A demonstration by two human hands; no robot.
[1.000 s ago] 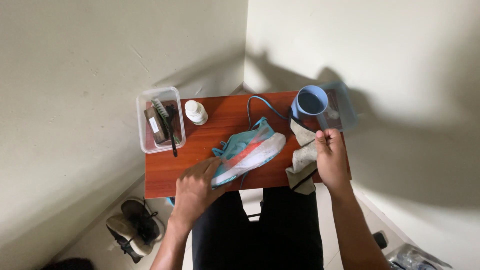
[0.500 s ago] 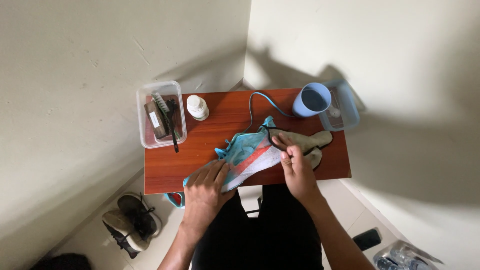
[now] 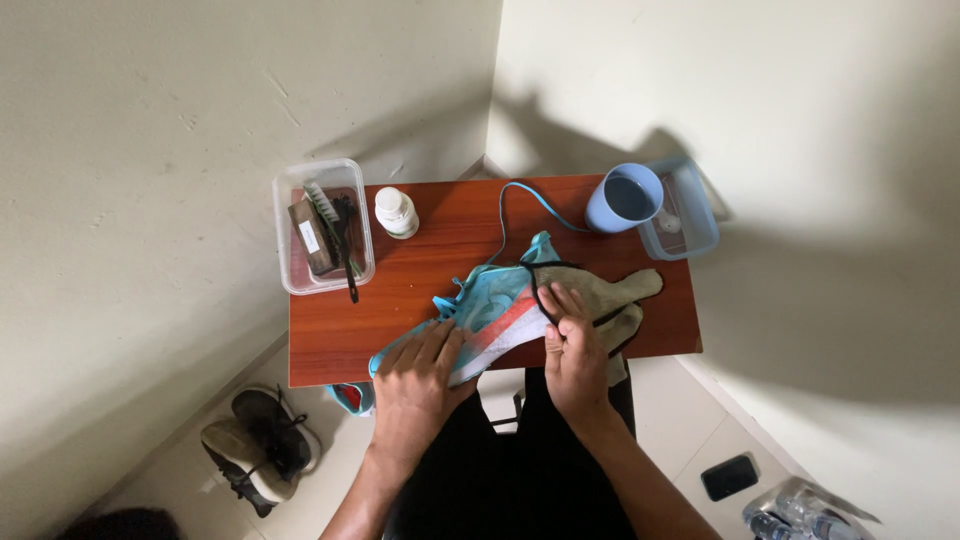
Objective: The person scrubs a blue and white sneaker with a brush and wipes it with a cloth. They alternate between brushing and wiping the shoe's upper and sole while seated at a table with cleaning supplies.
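Shoe, turquoise with an orange-red streak and white sole, lies on its side at centre frame, across the near half of our red-brown table, toe end hanging past the near edge.

Nearest, low centre: our dark-clothed lap. Our left hand lies flat on the toe end, fingers spread, pressing and not gripping. Our right hand, just right of it, presses a grey-tan cloth against the shoe's side, fingers together over the cloth; we cannot tell whether the thumb pinches it. The cloth trails right along the table, a dark cord looped over it.

Lower left, on the floor: a pair of dark shoes. A bit of a second turquoise shoe shows just under the table's near left corner. Lower right: a black phone and clear plastic bottles.

Farther back on the table: a blue lace runs from the shoe toward the back edge. At upper left, a clear tub holding brushes, overhanging the table's left edge; just beside it a small white bottle. At upper right, a blue cup touching a clear box that overhangs the far right corner.

Beyond: pale walls meeting in a corner.
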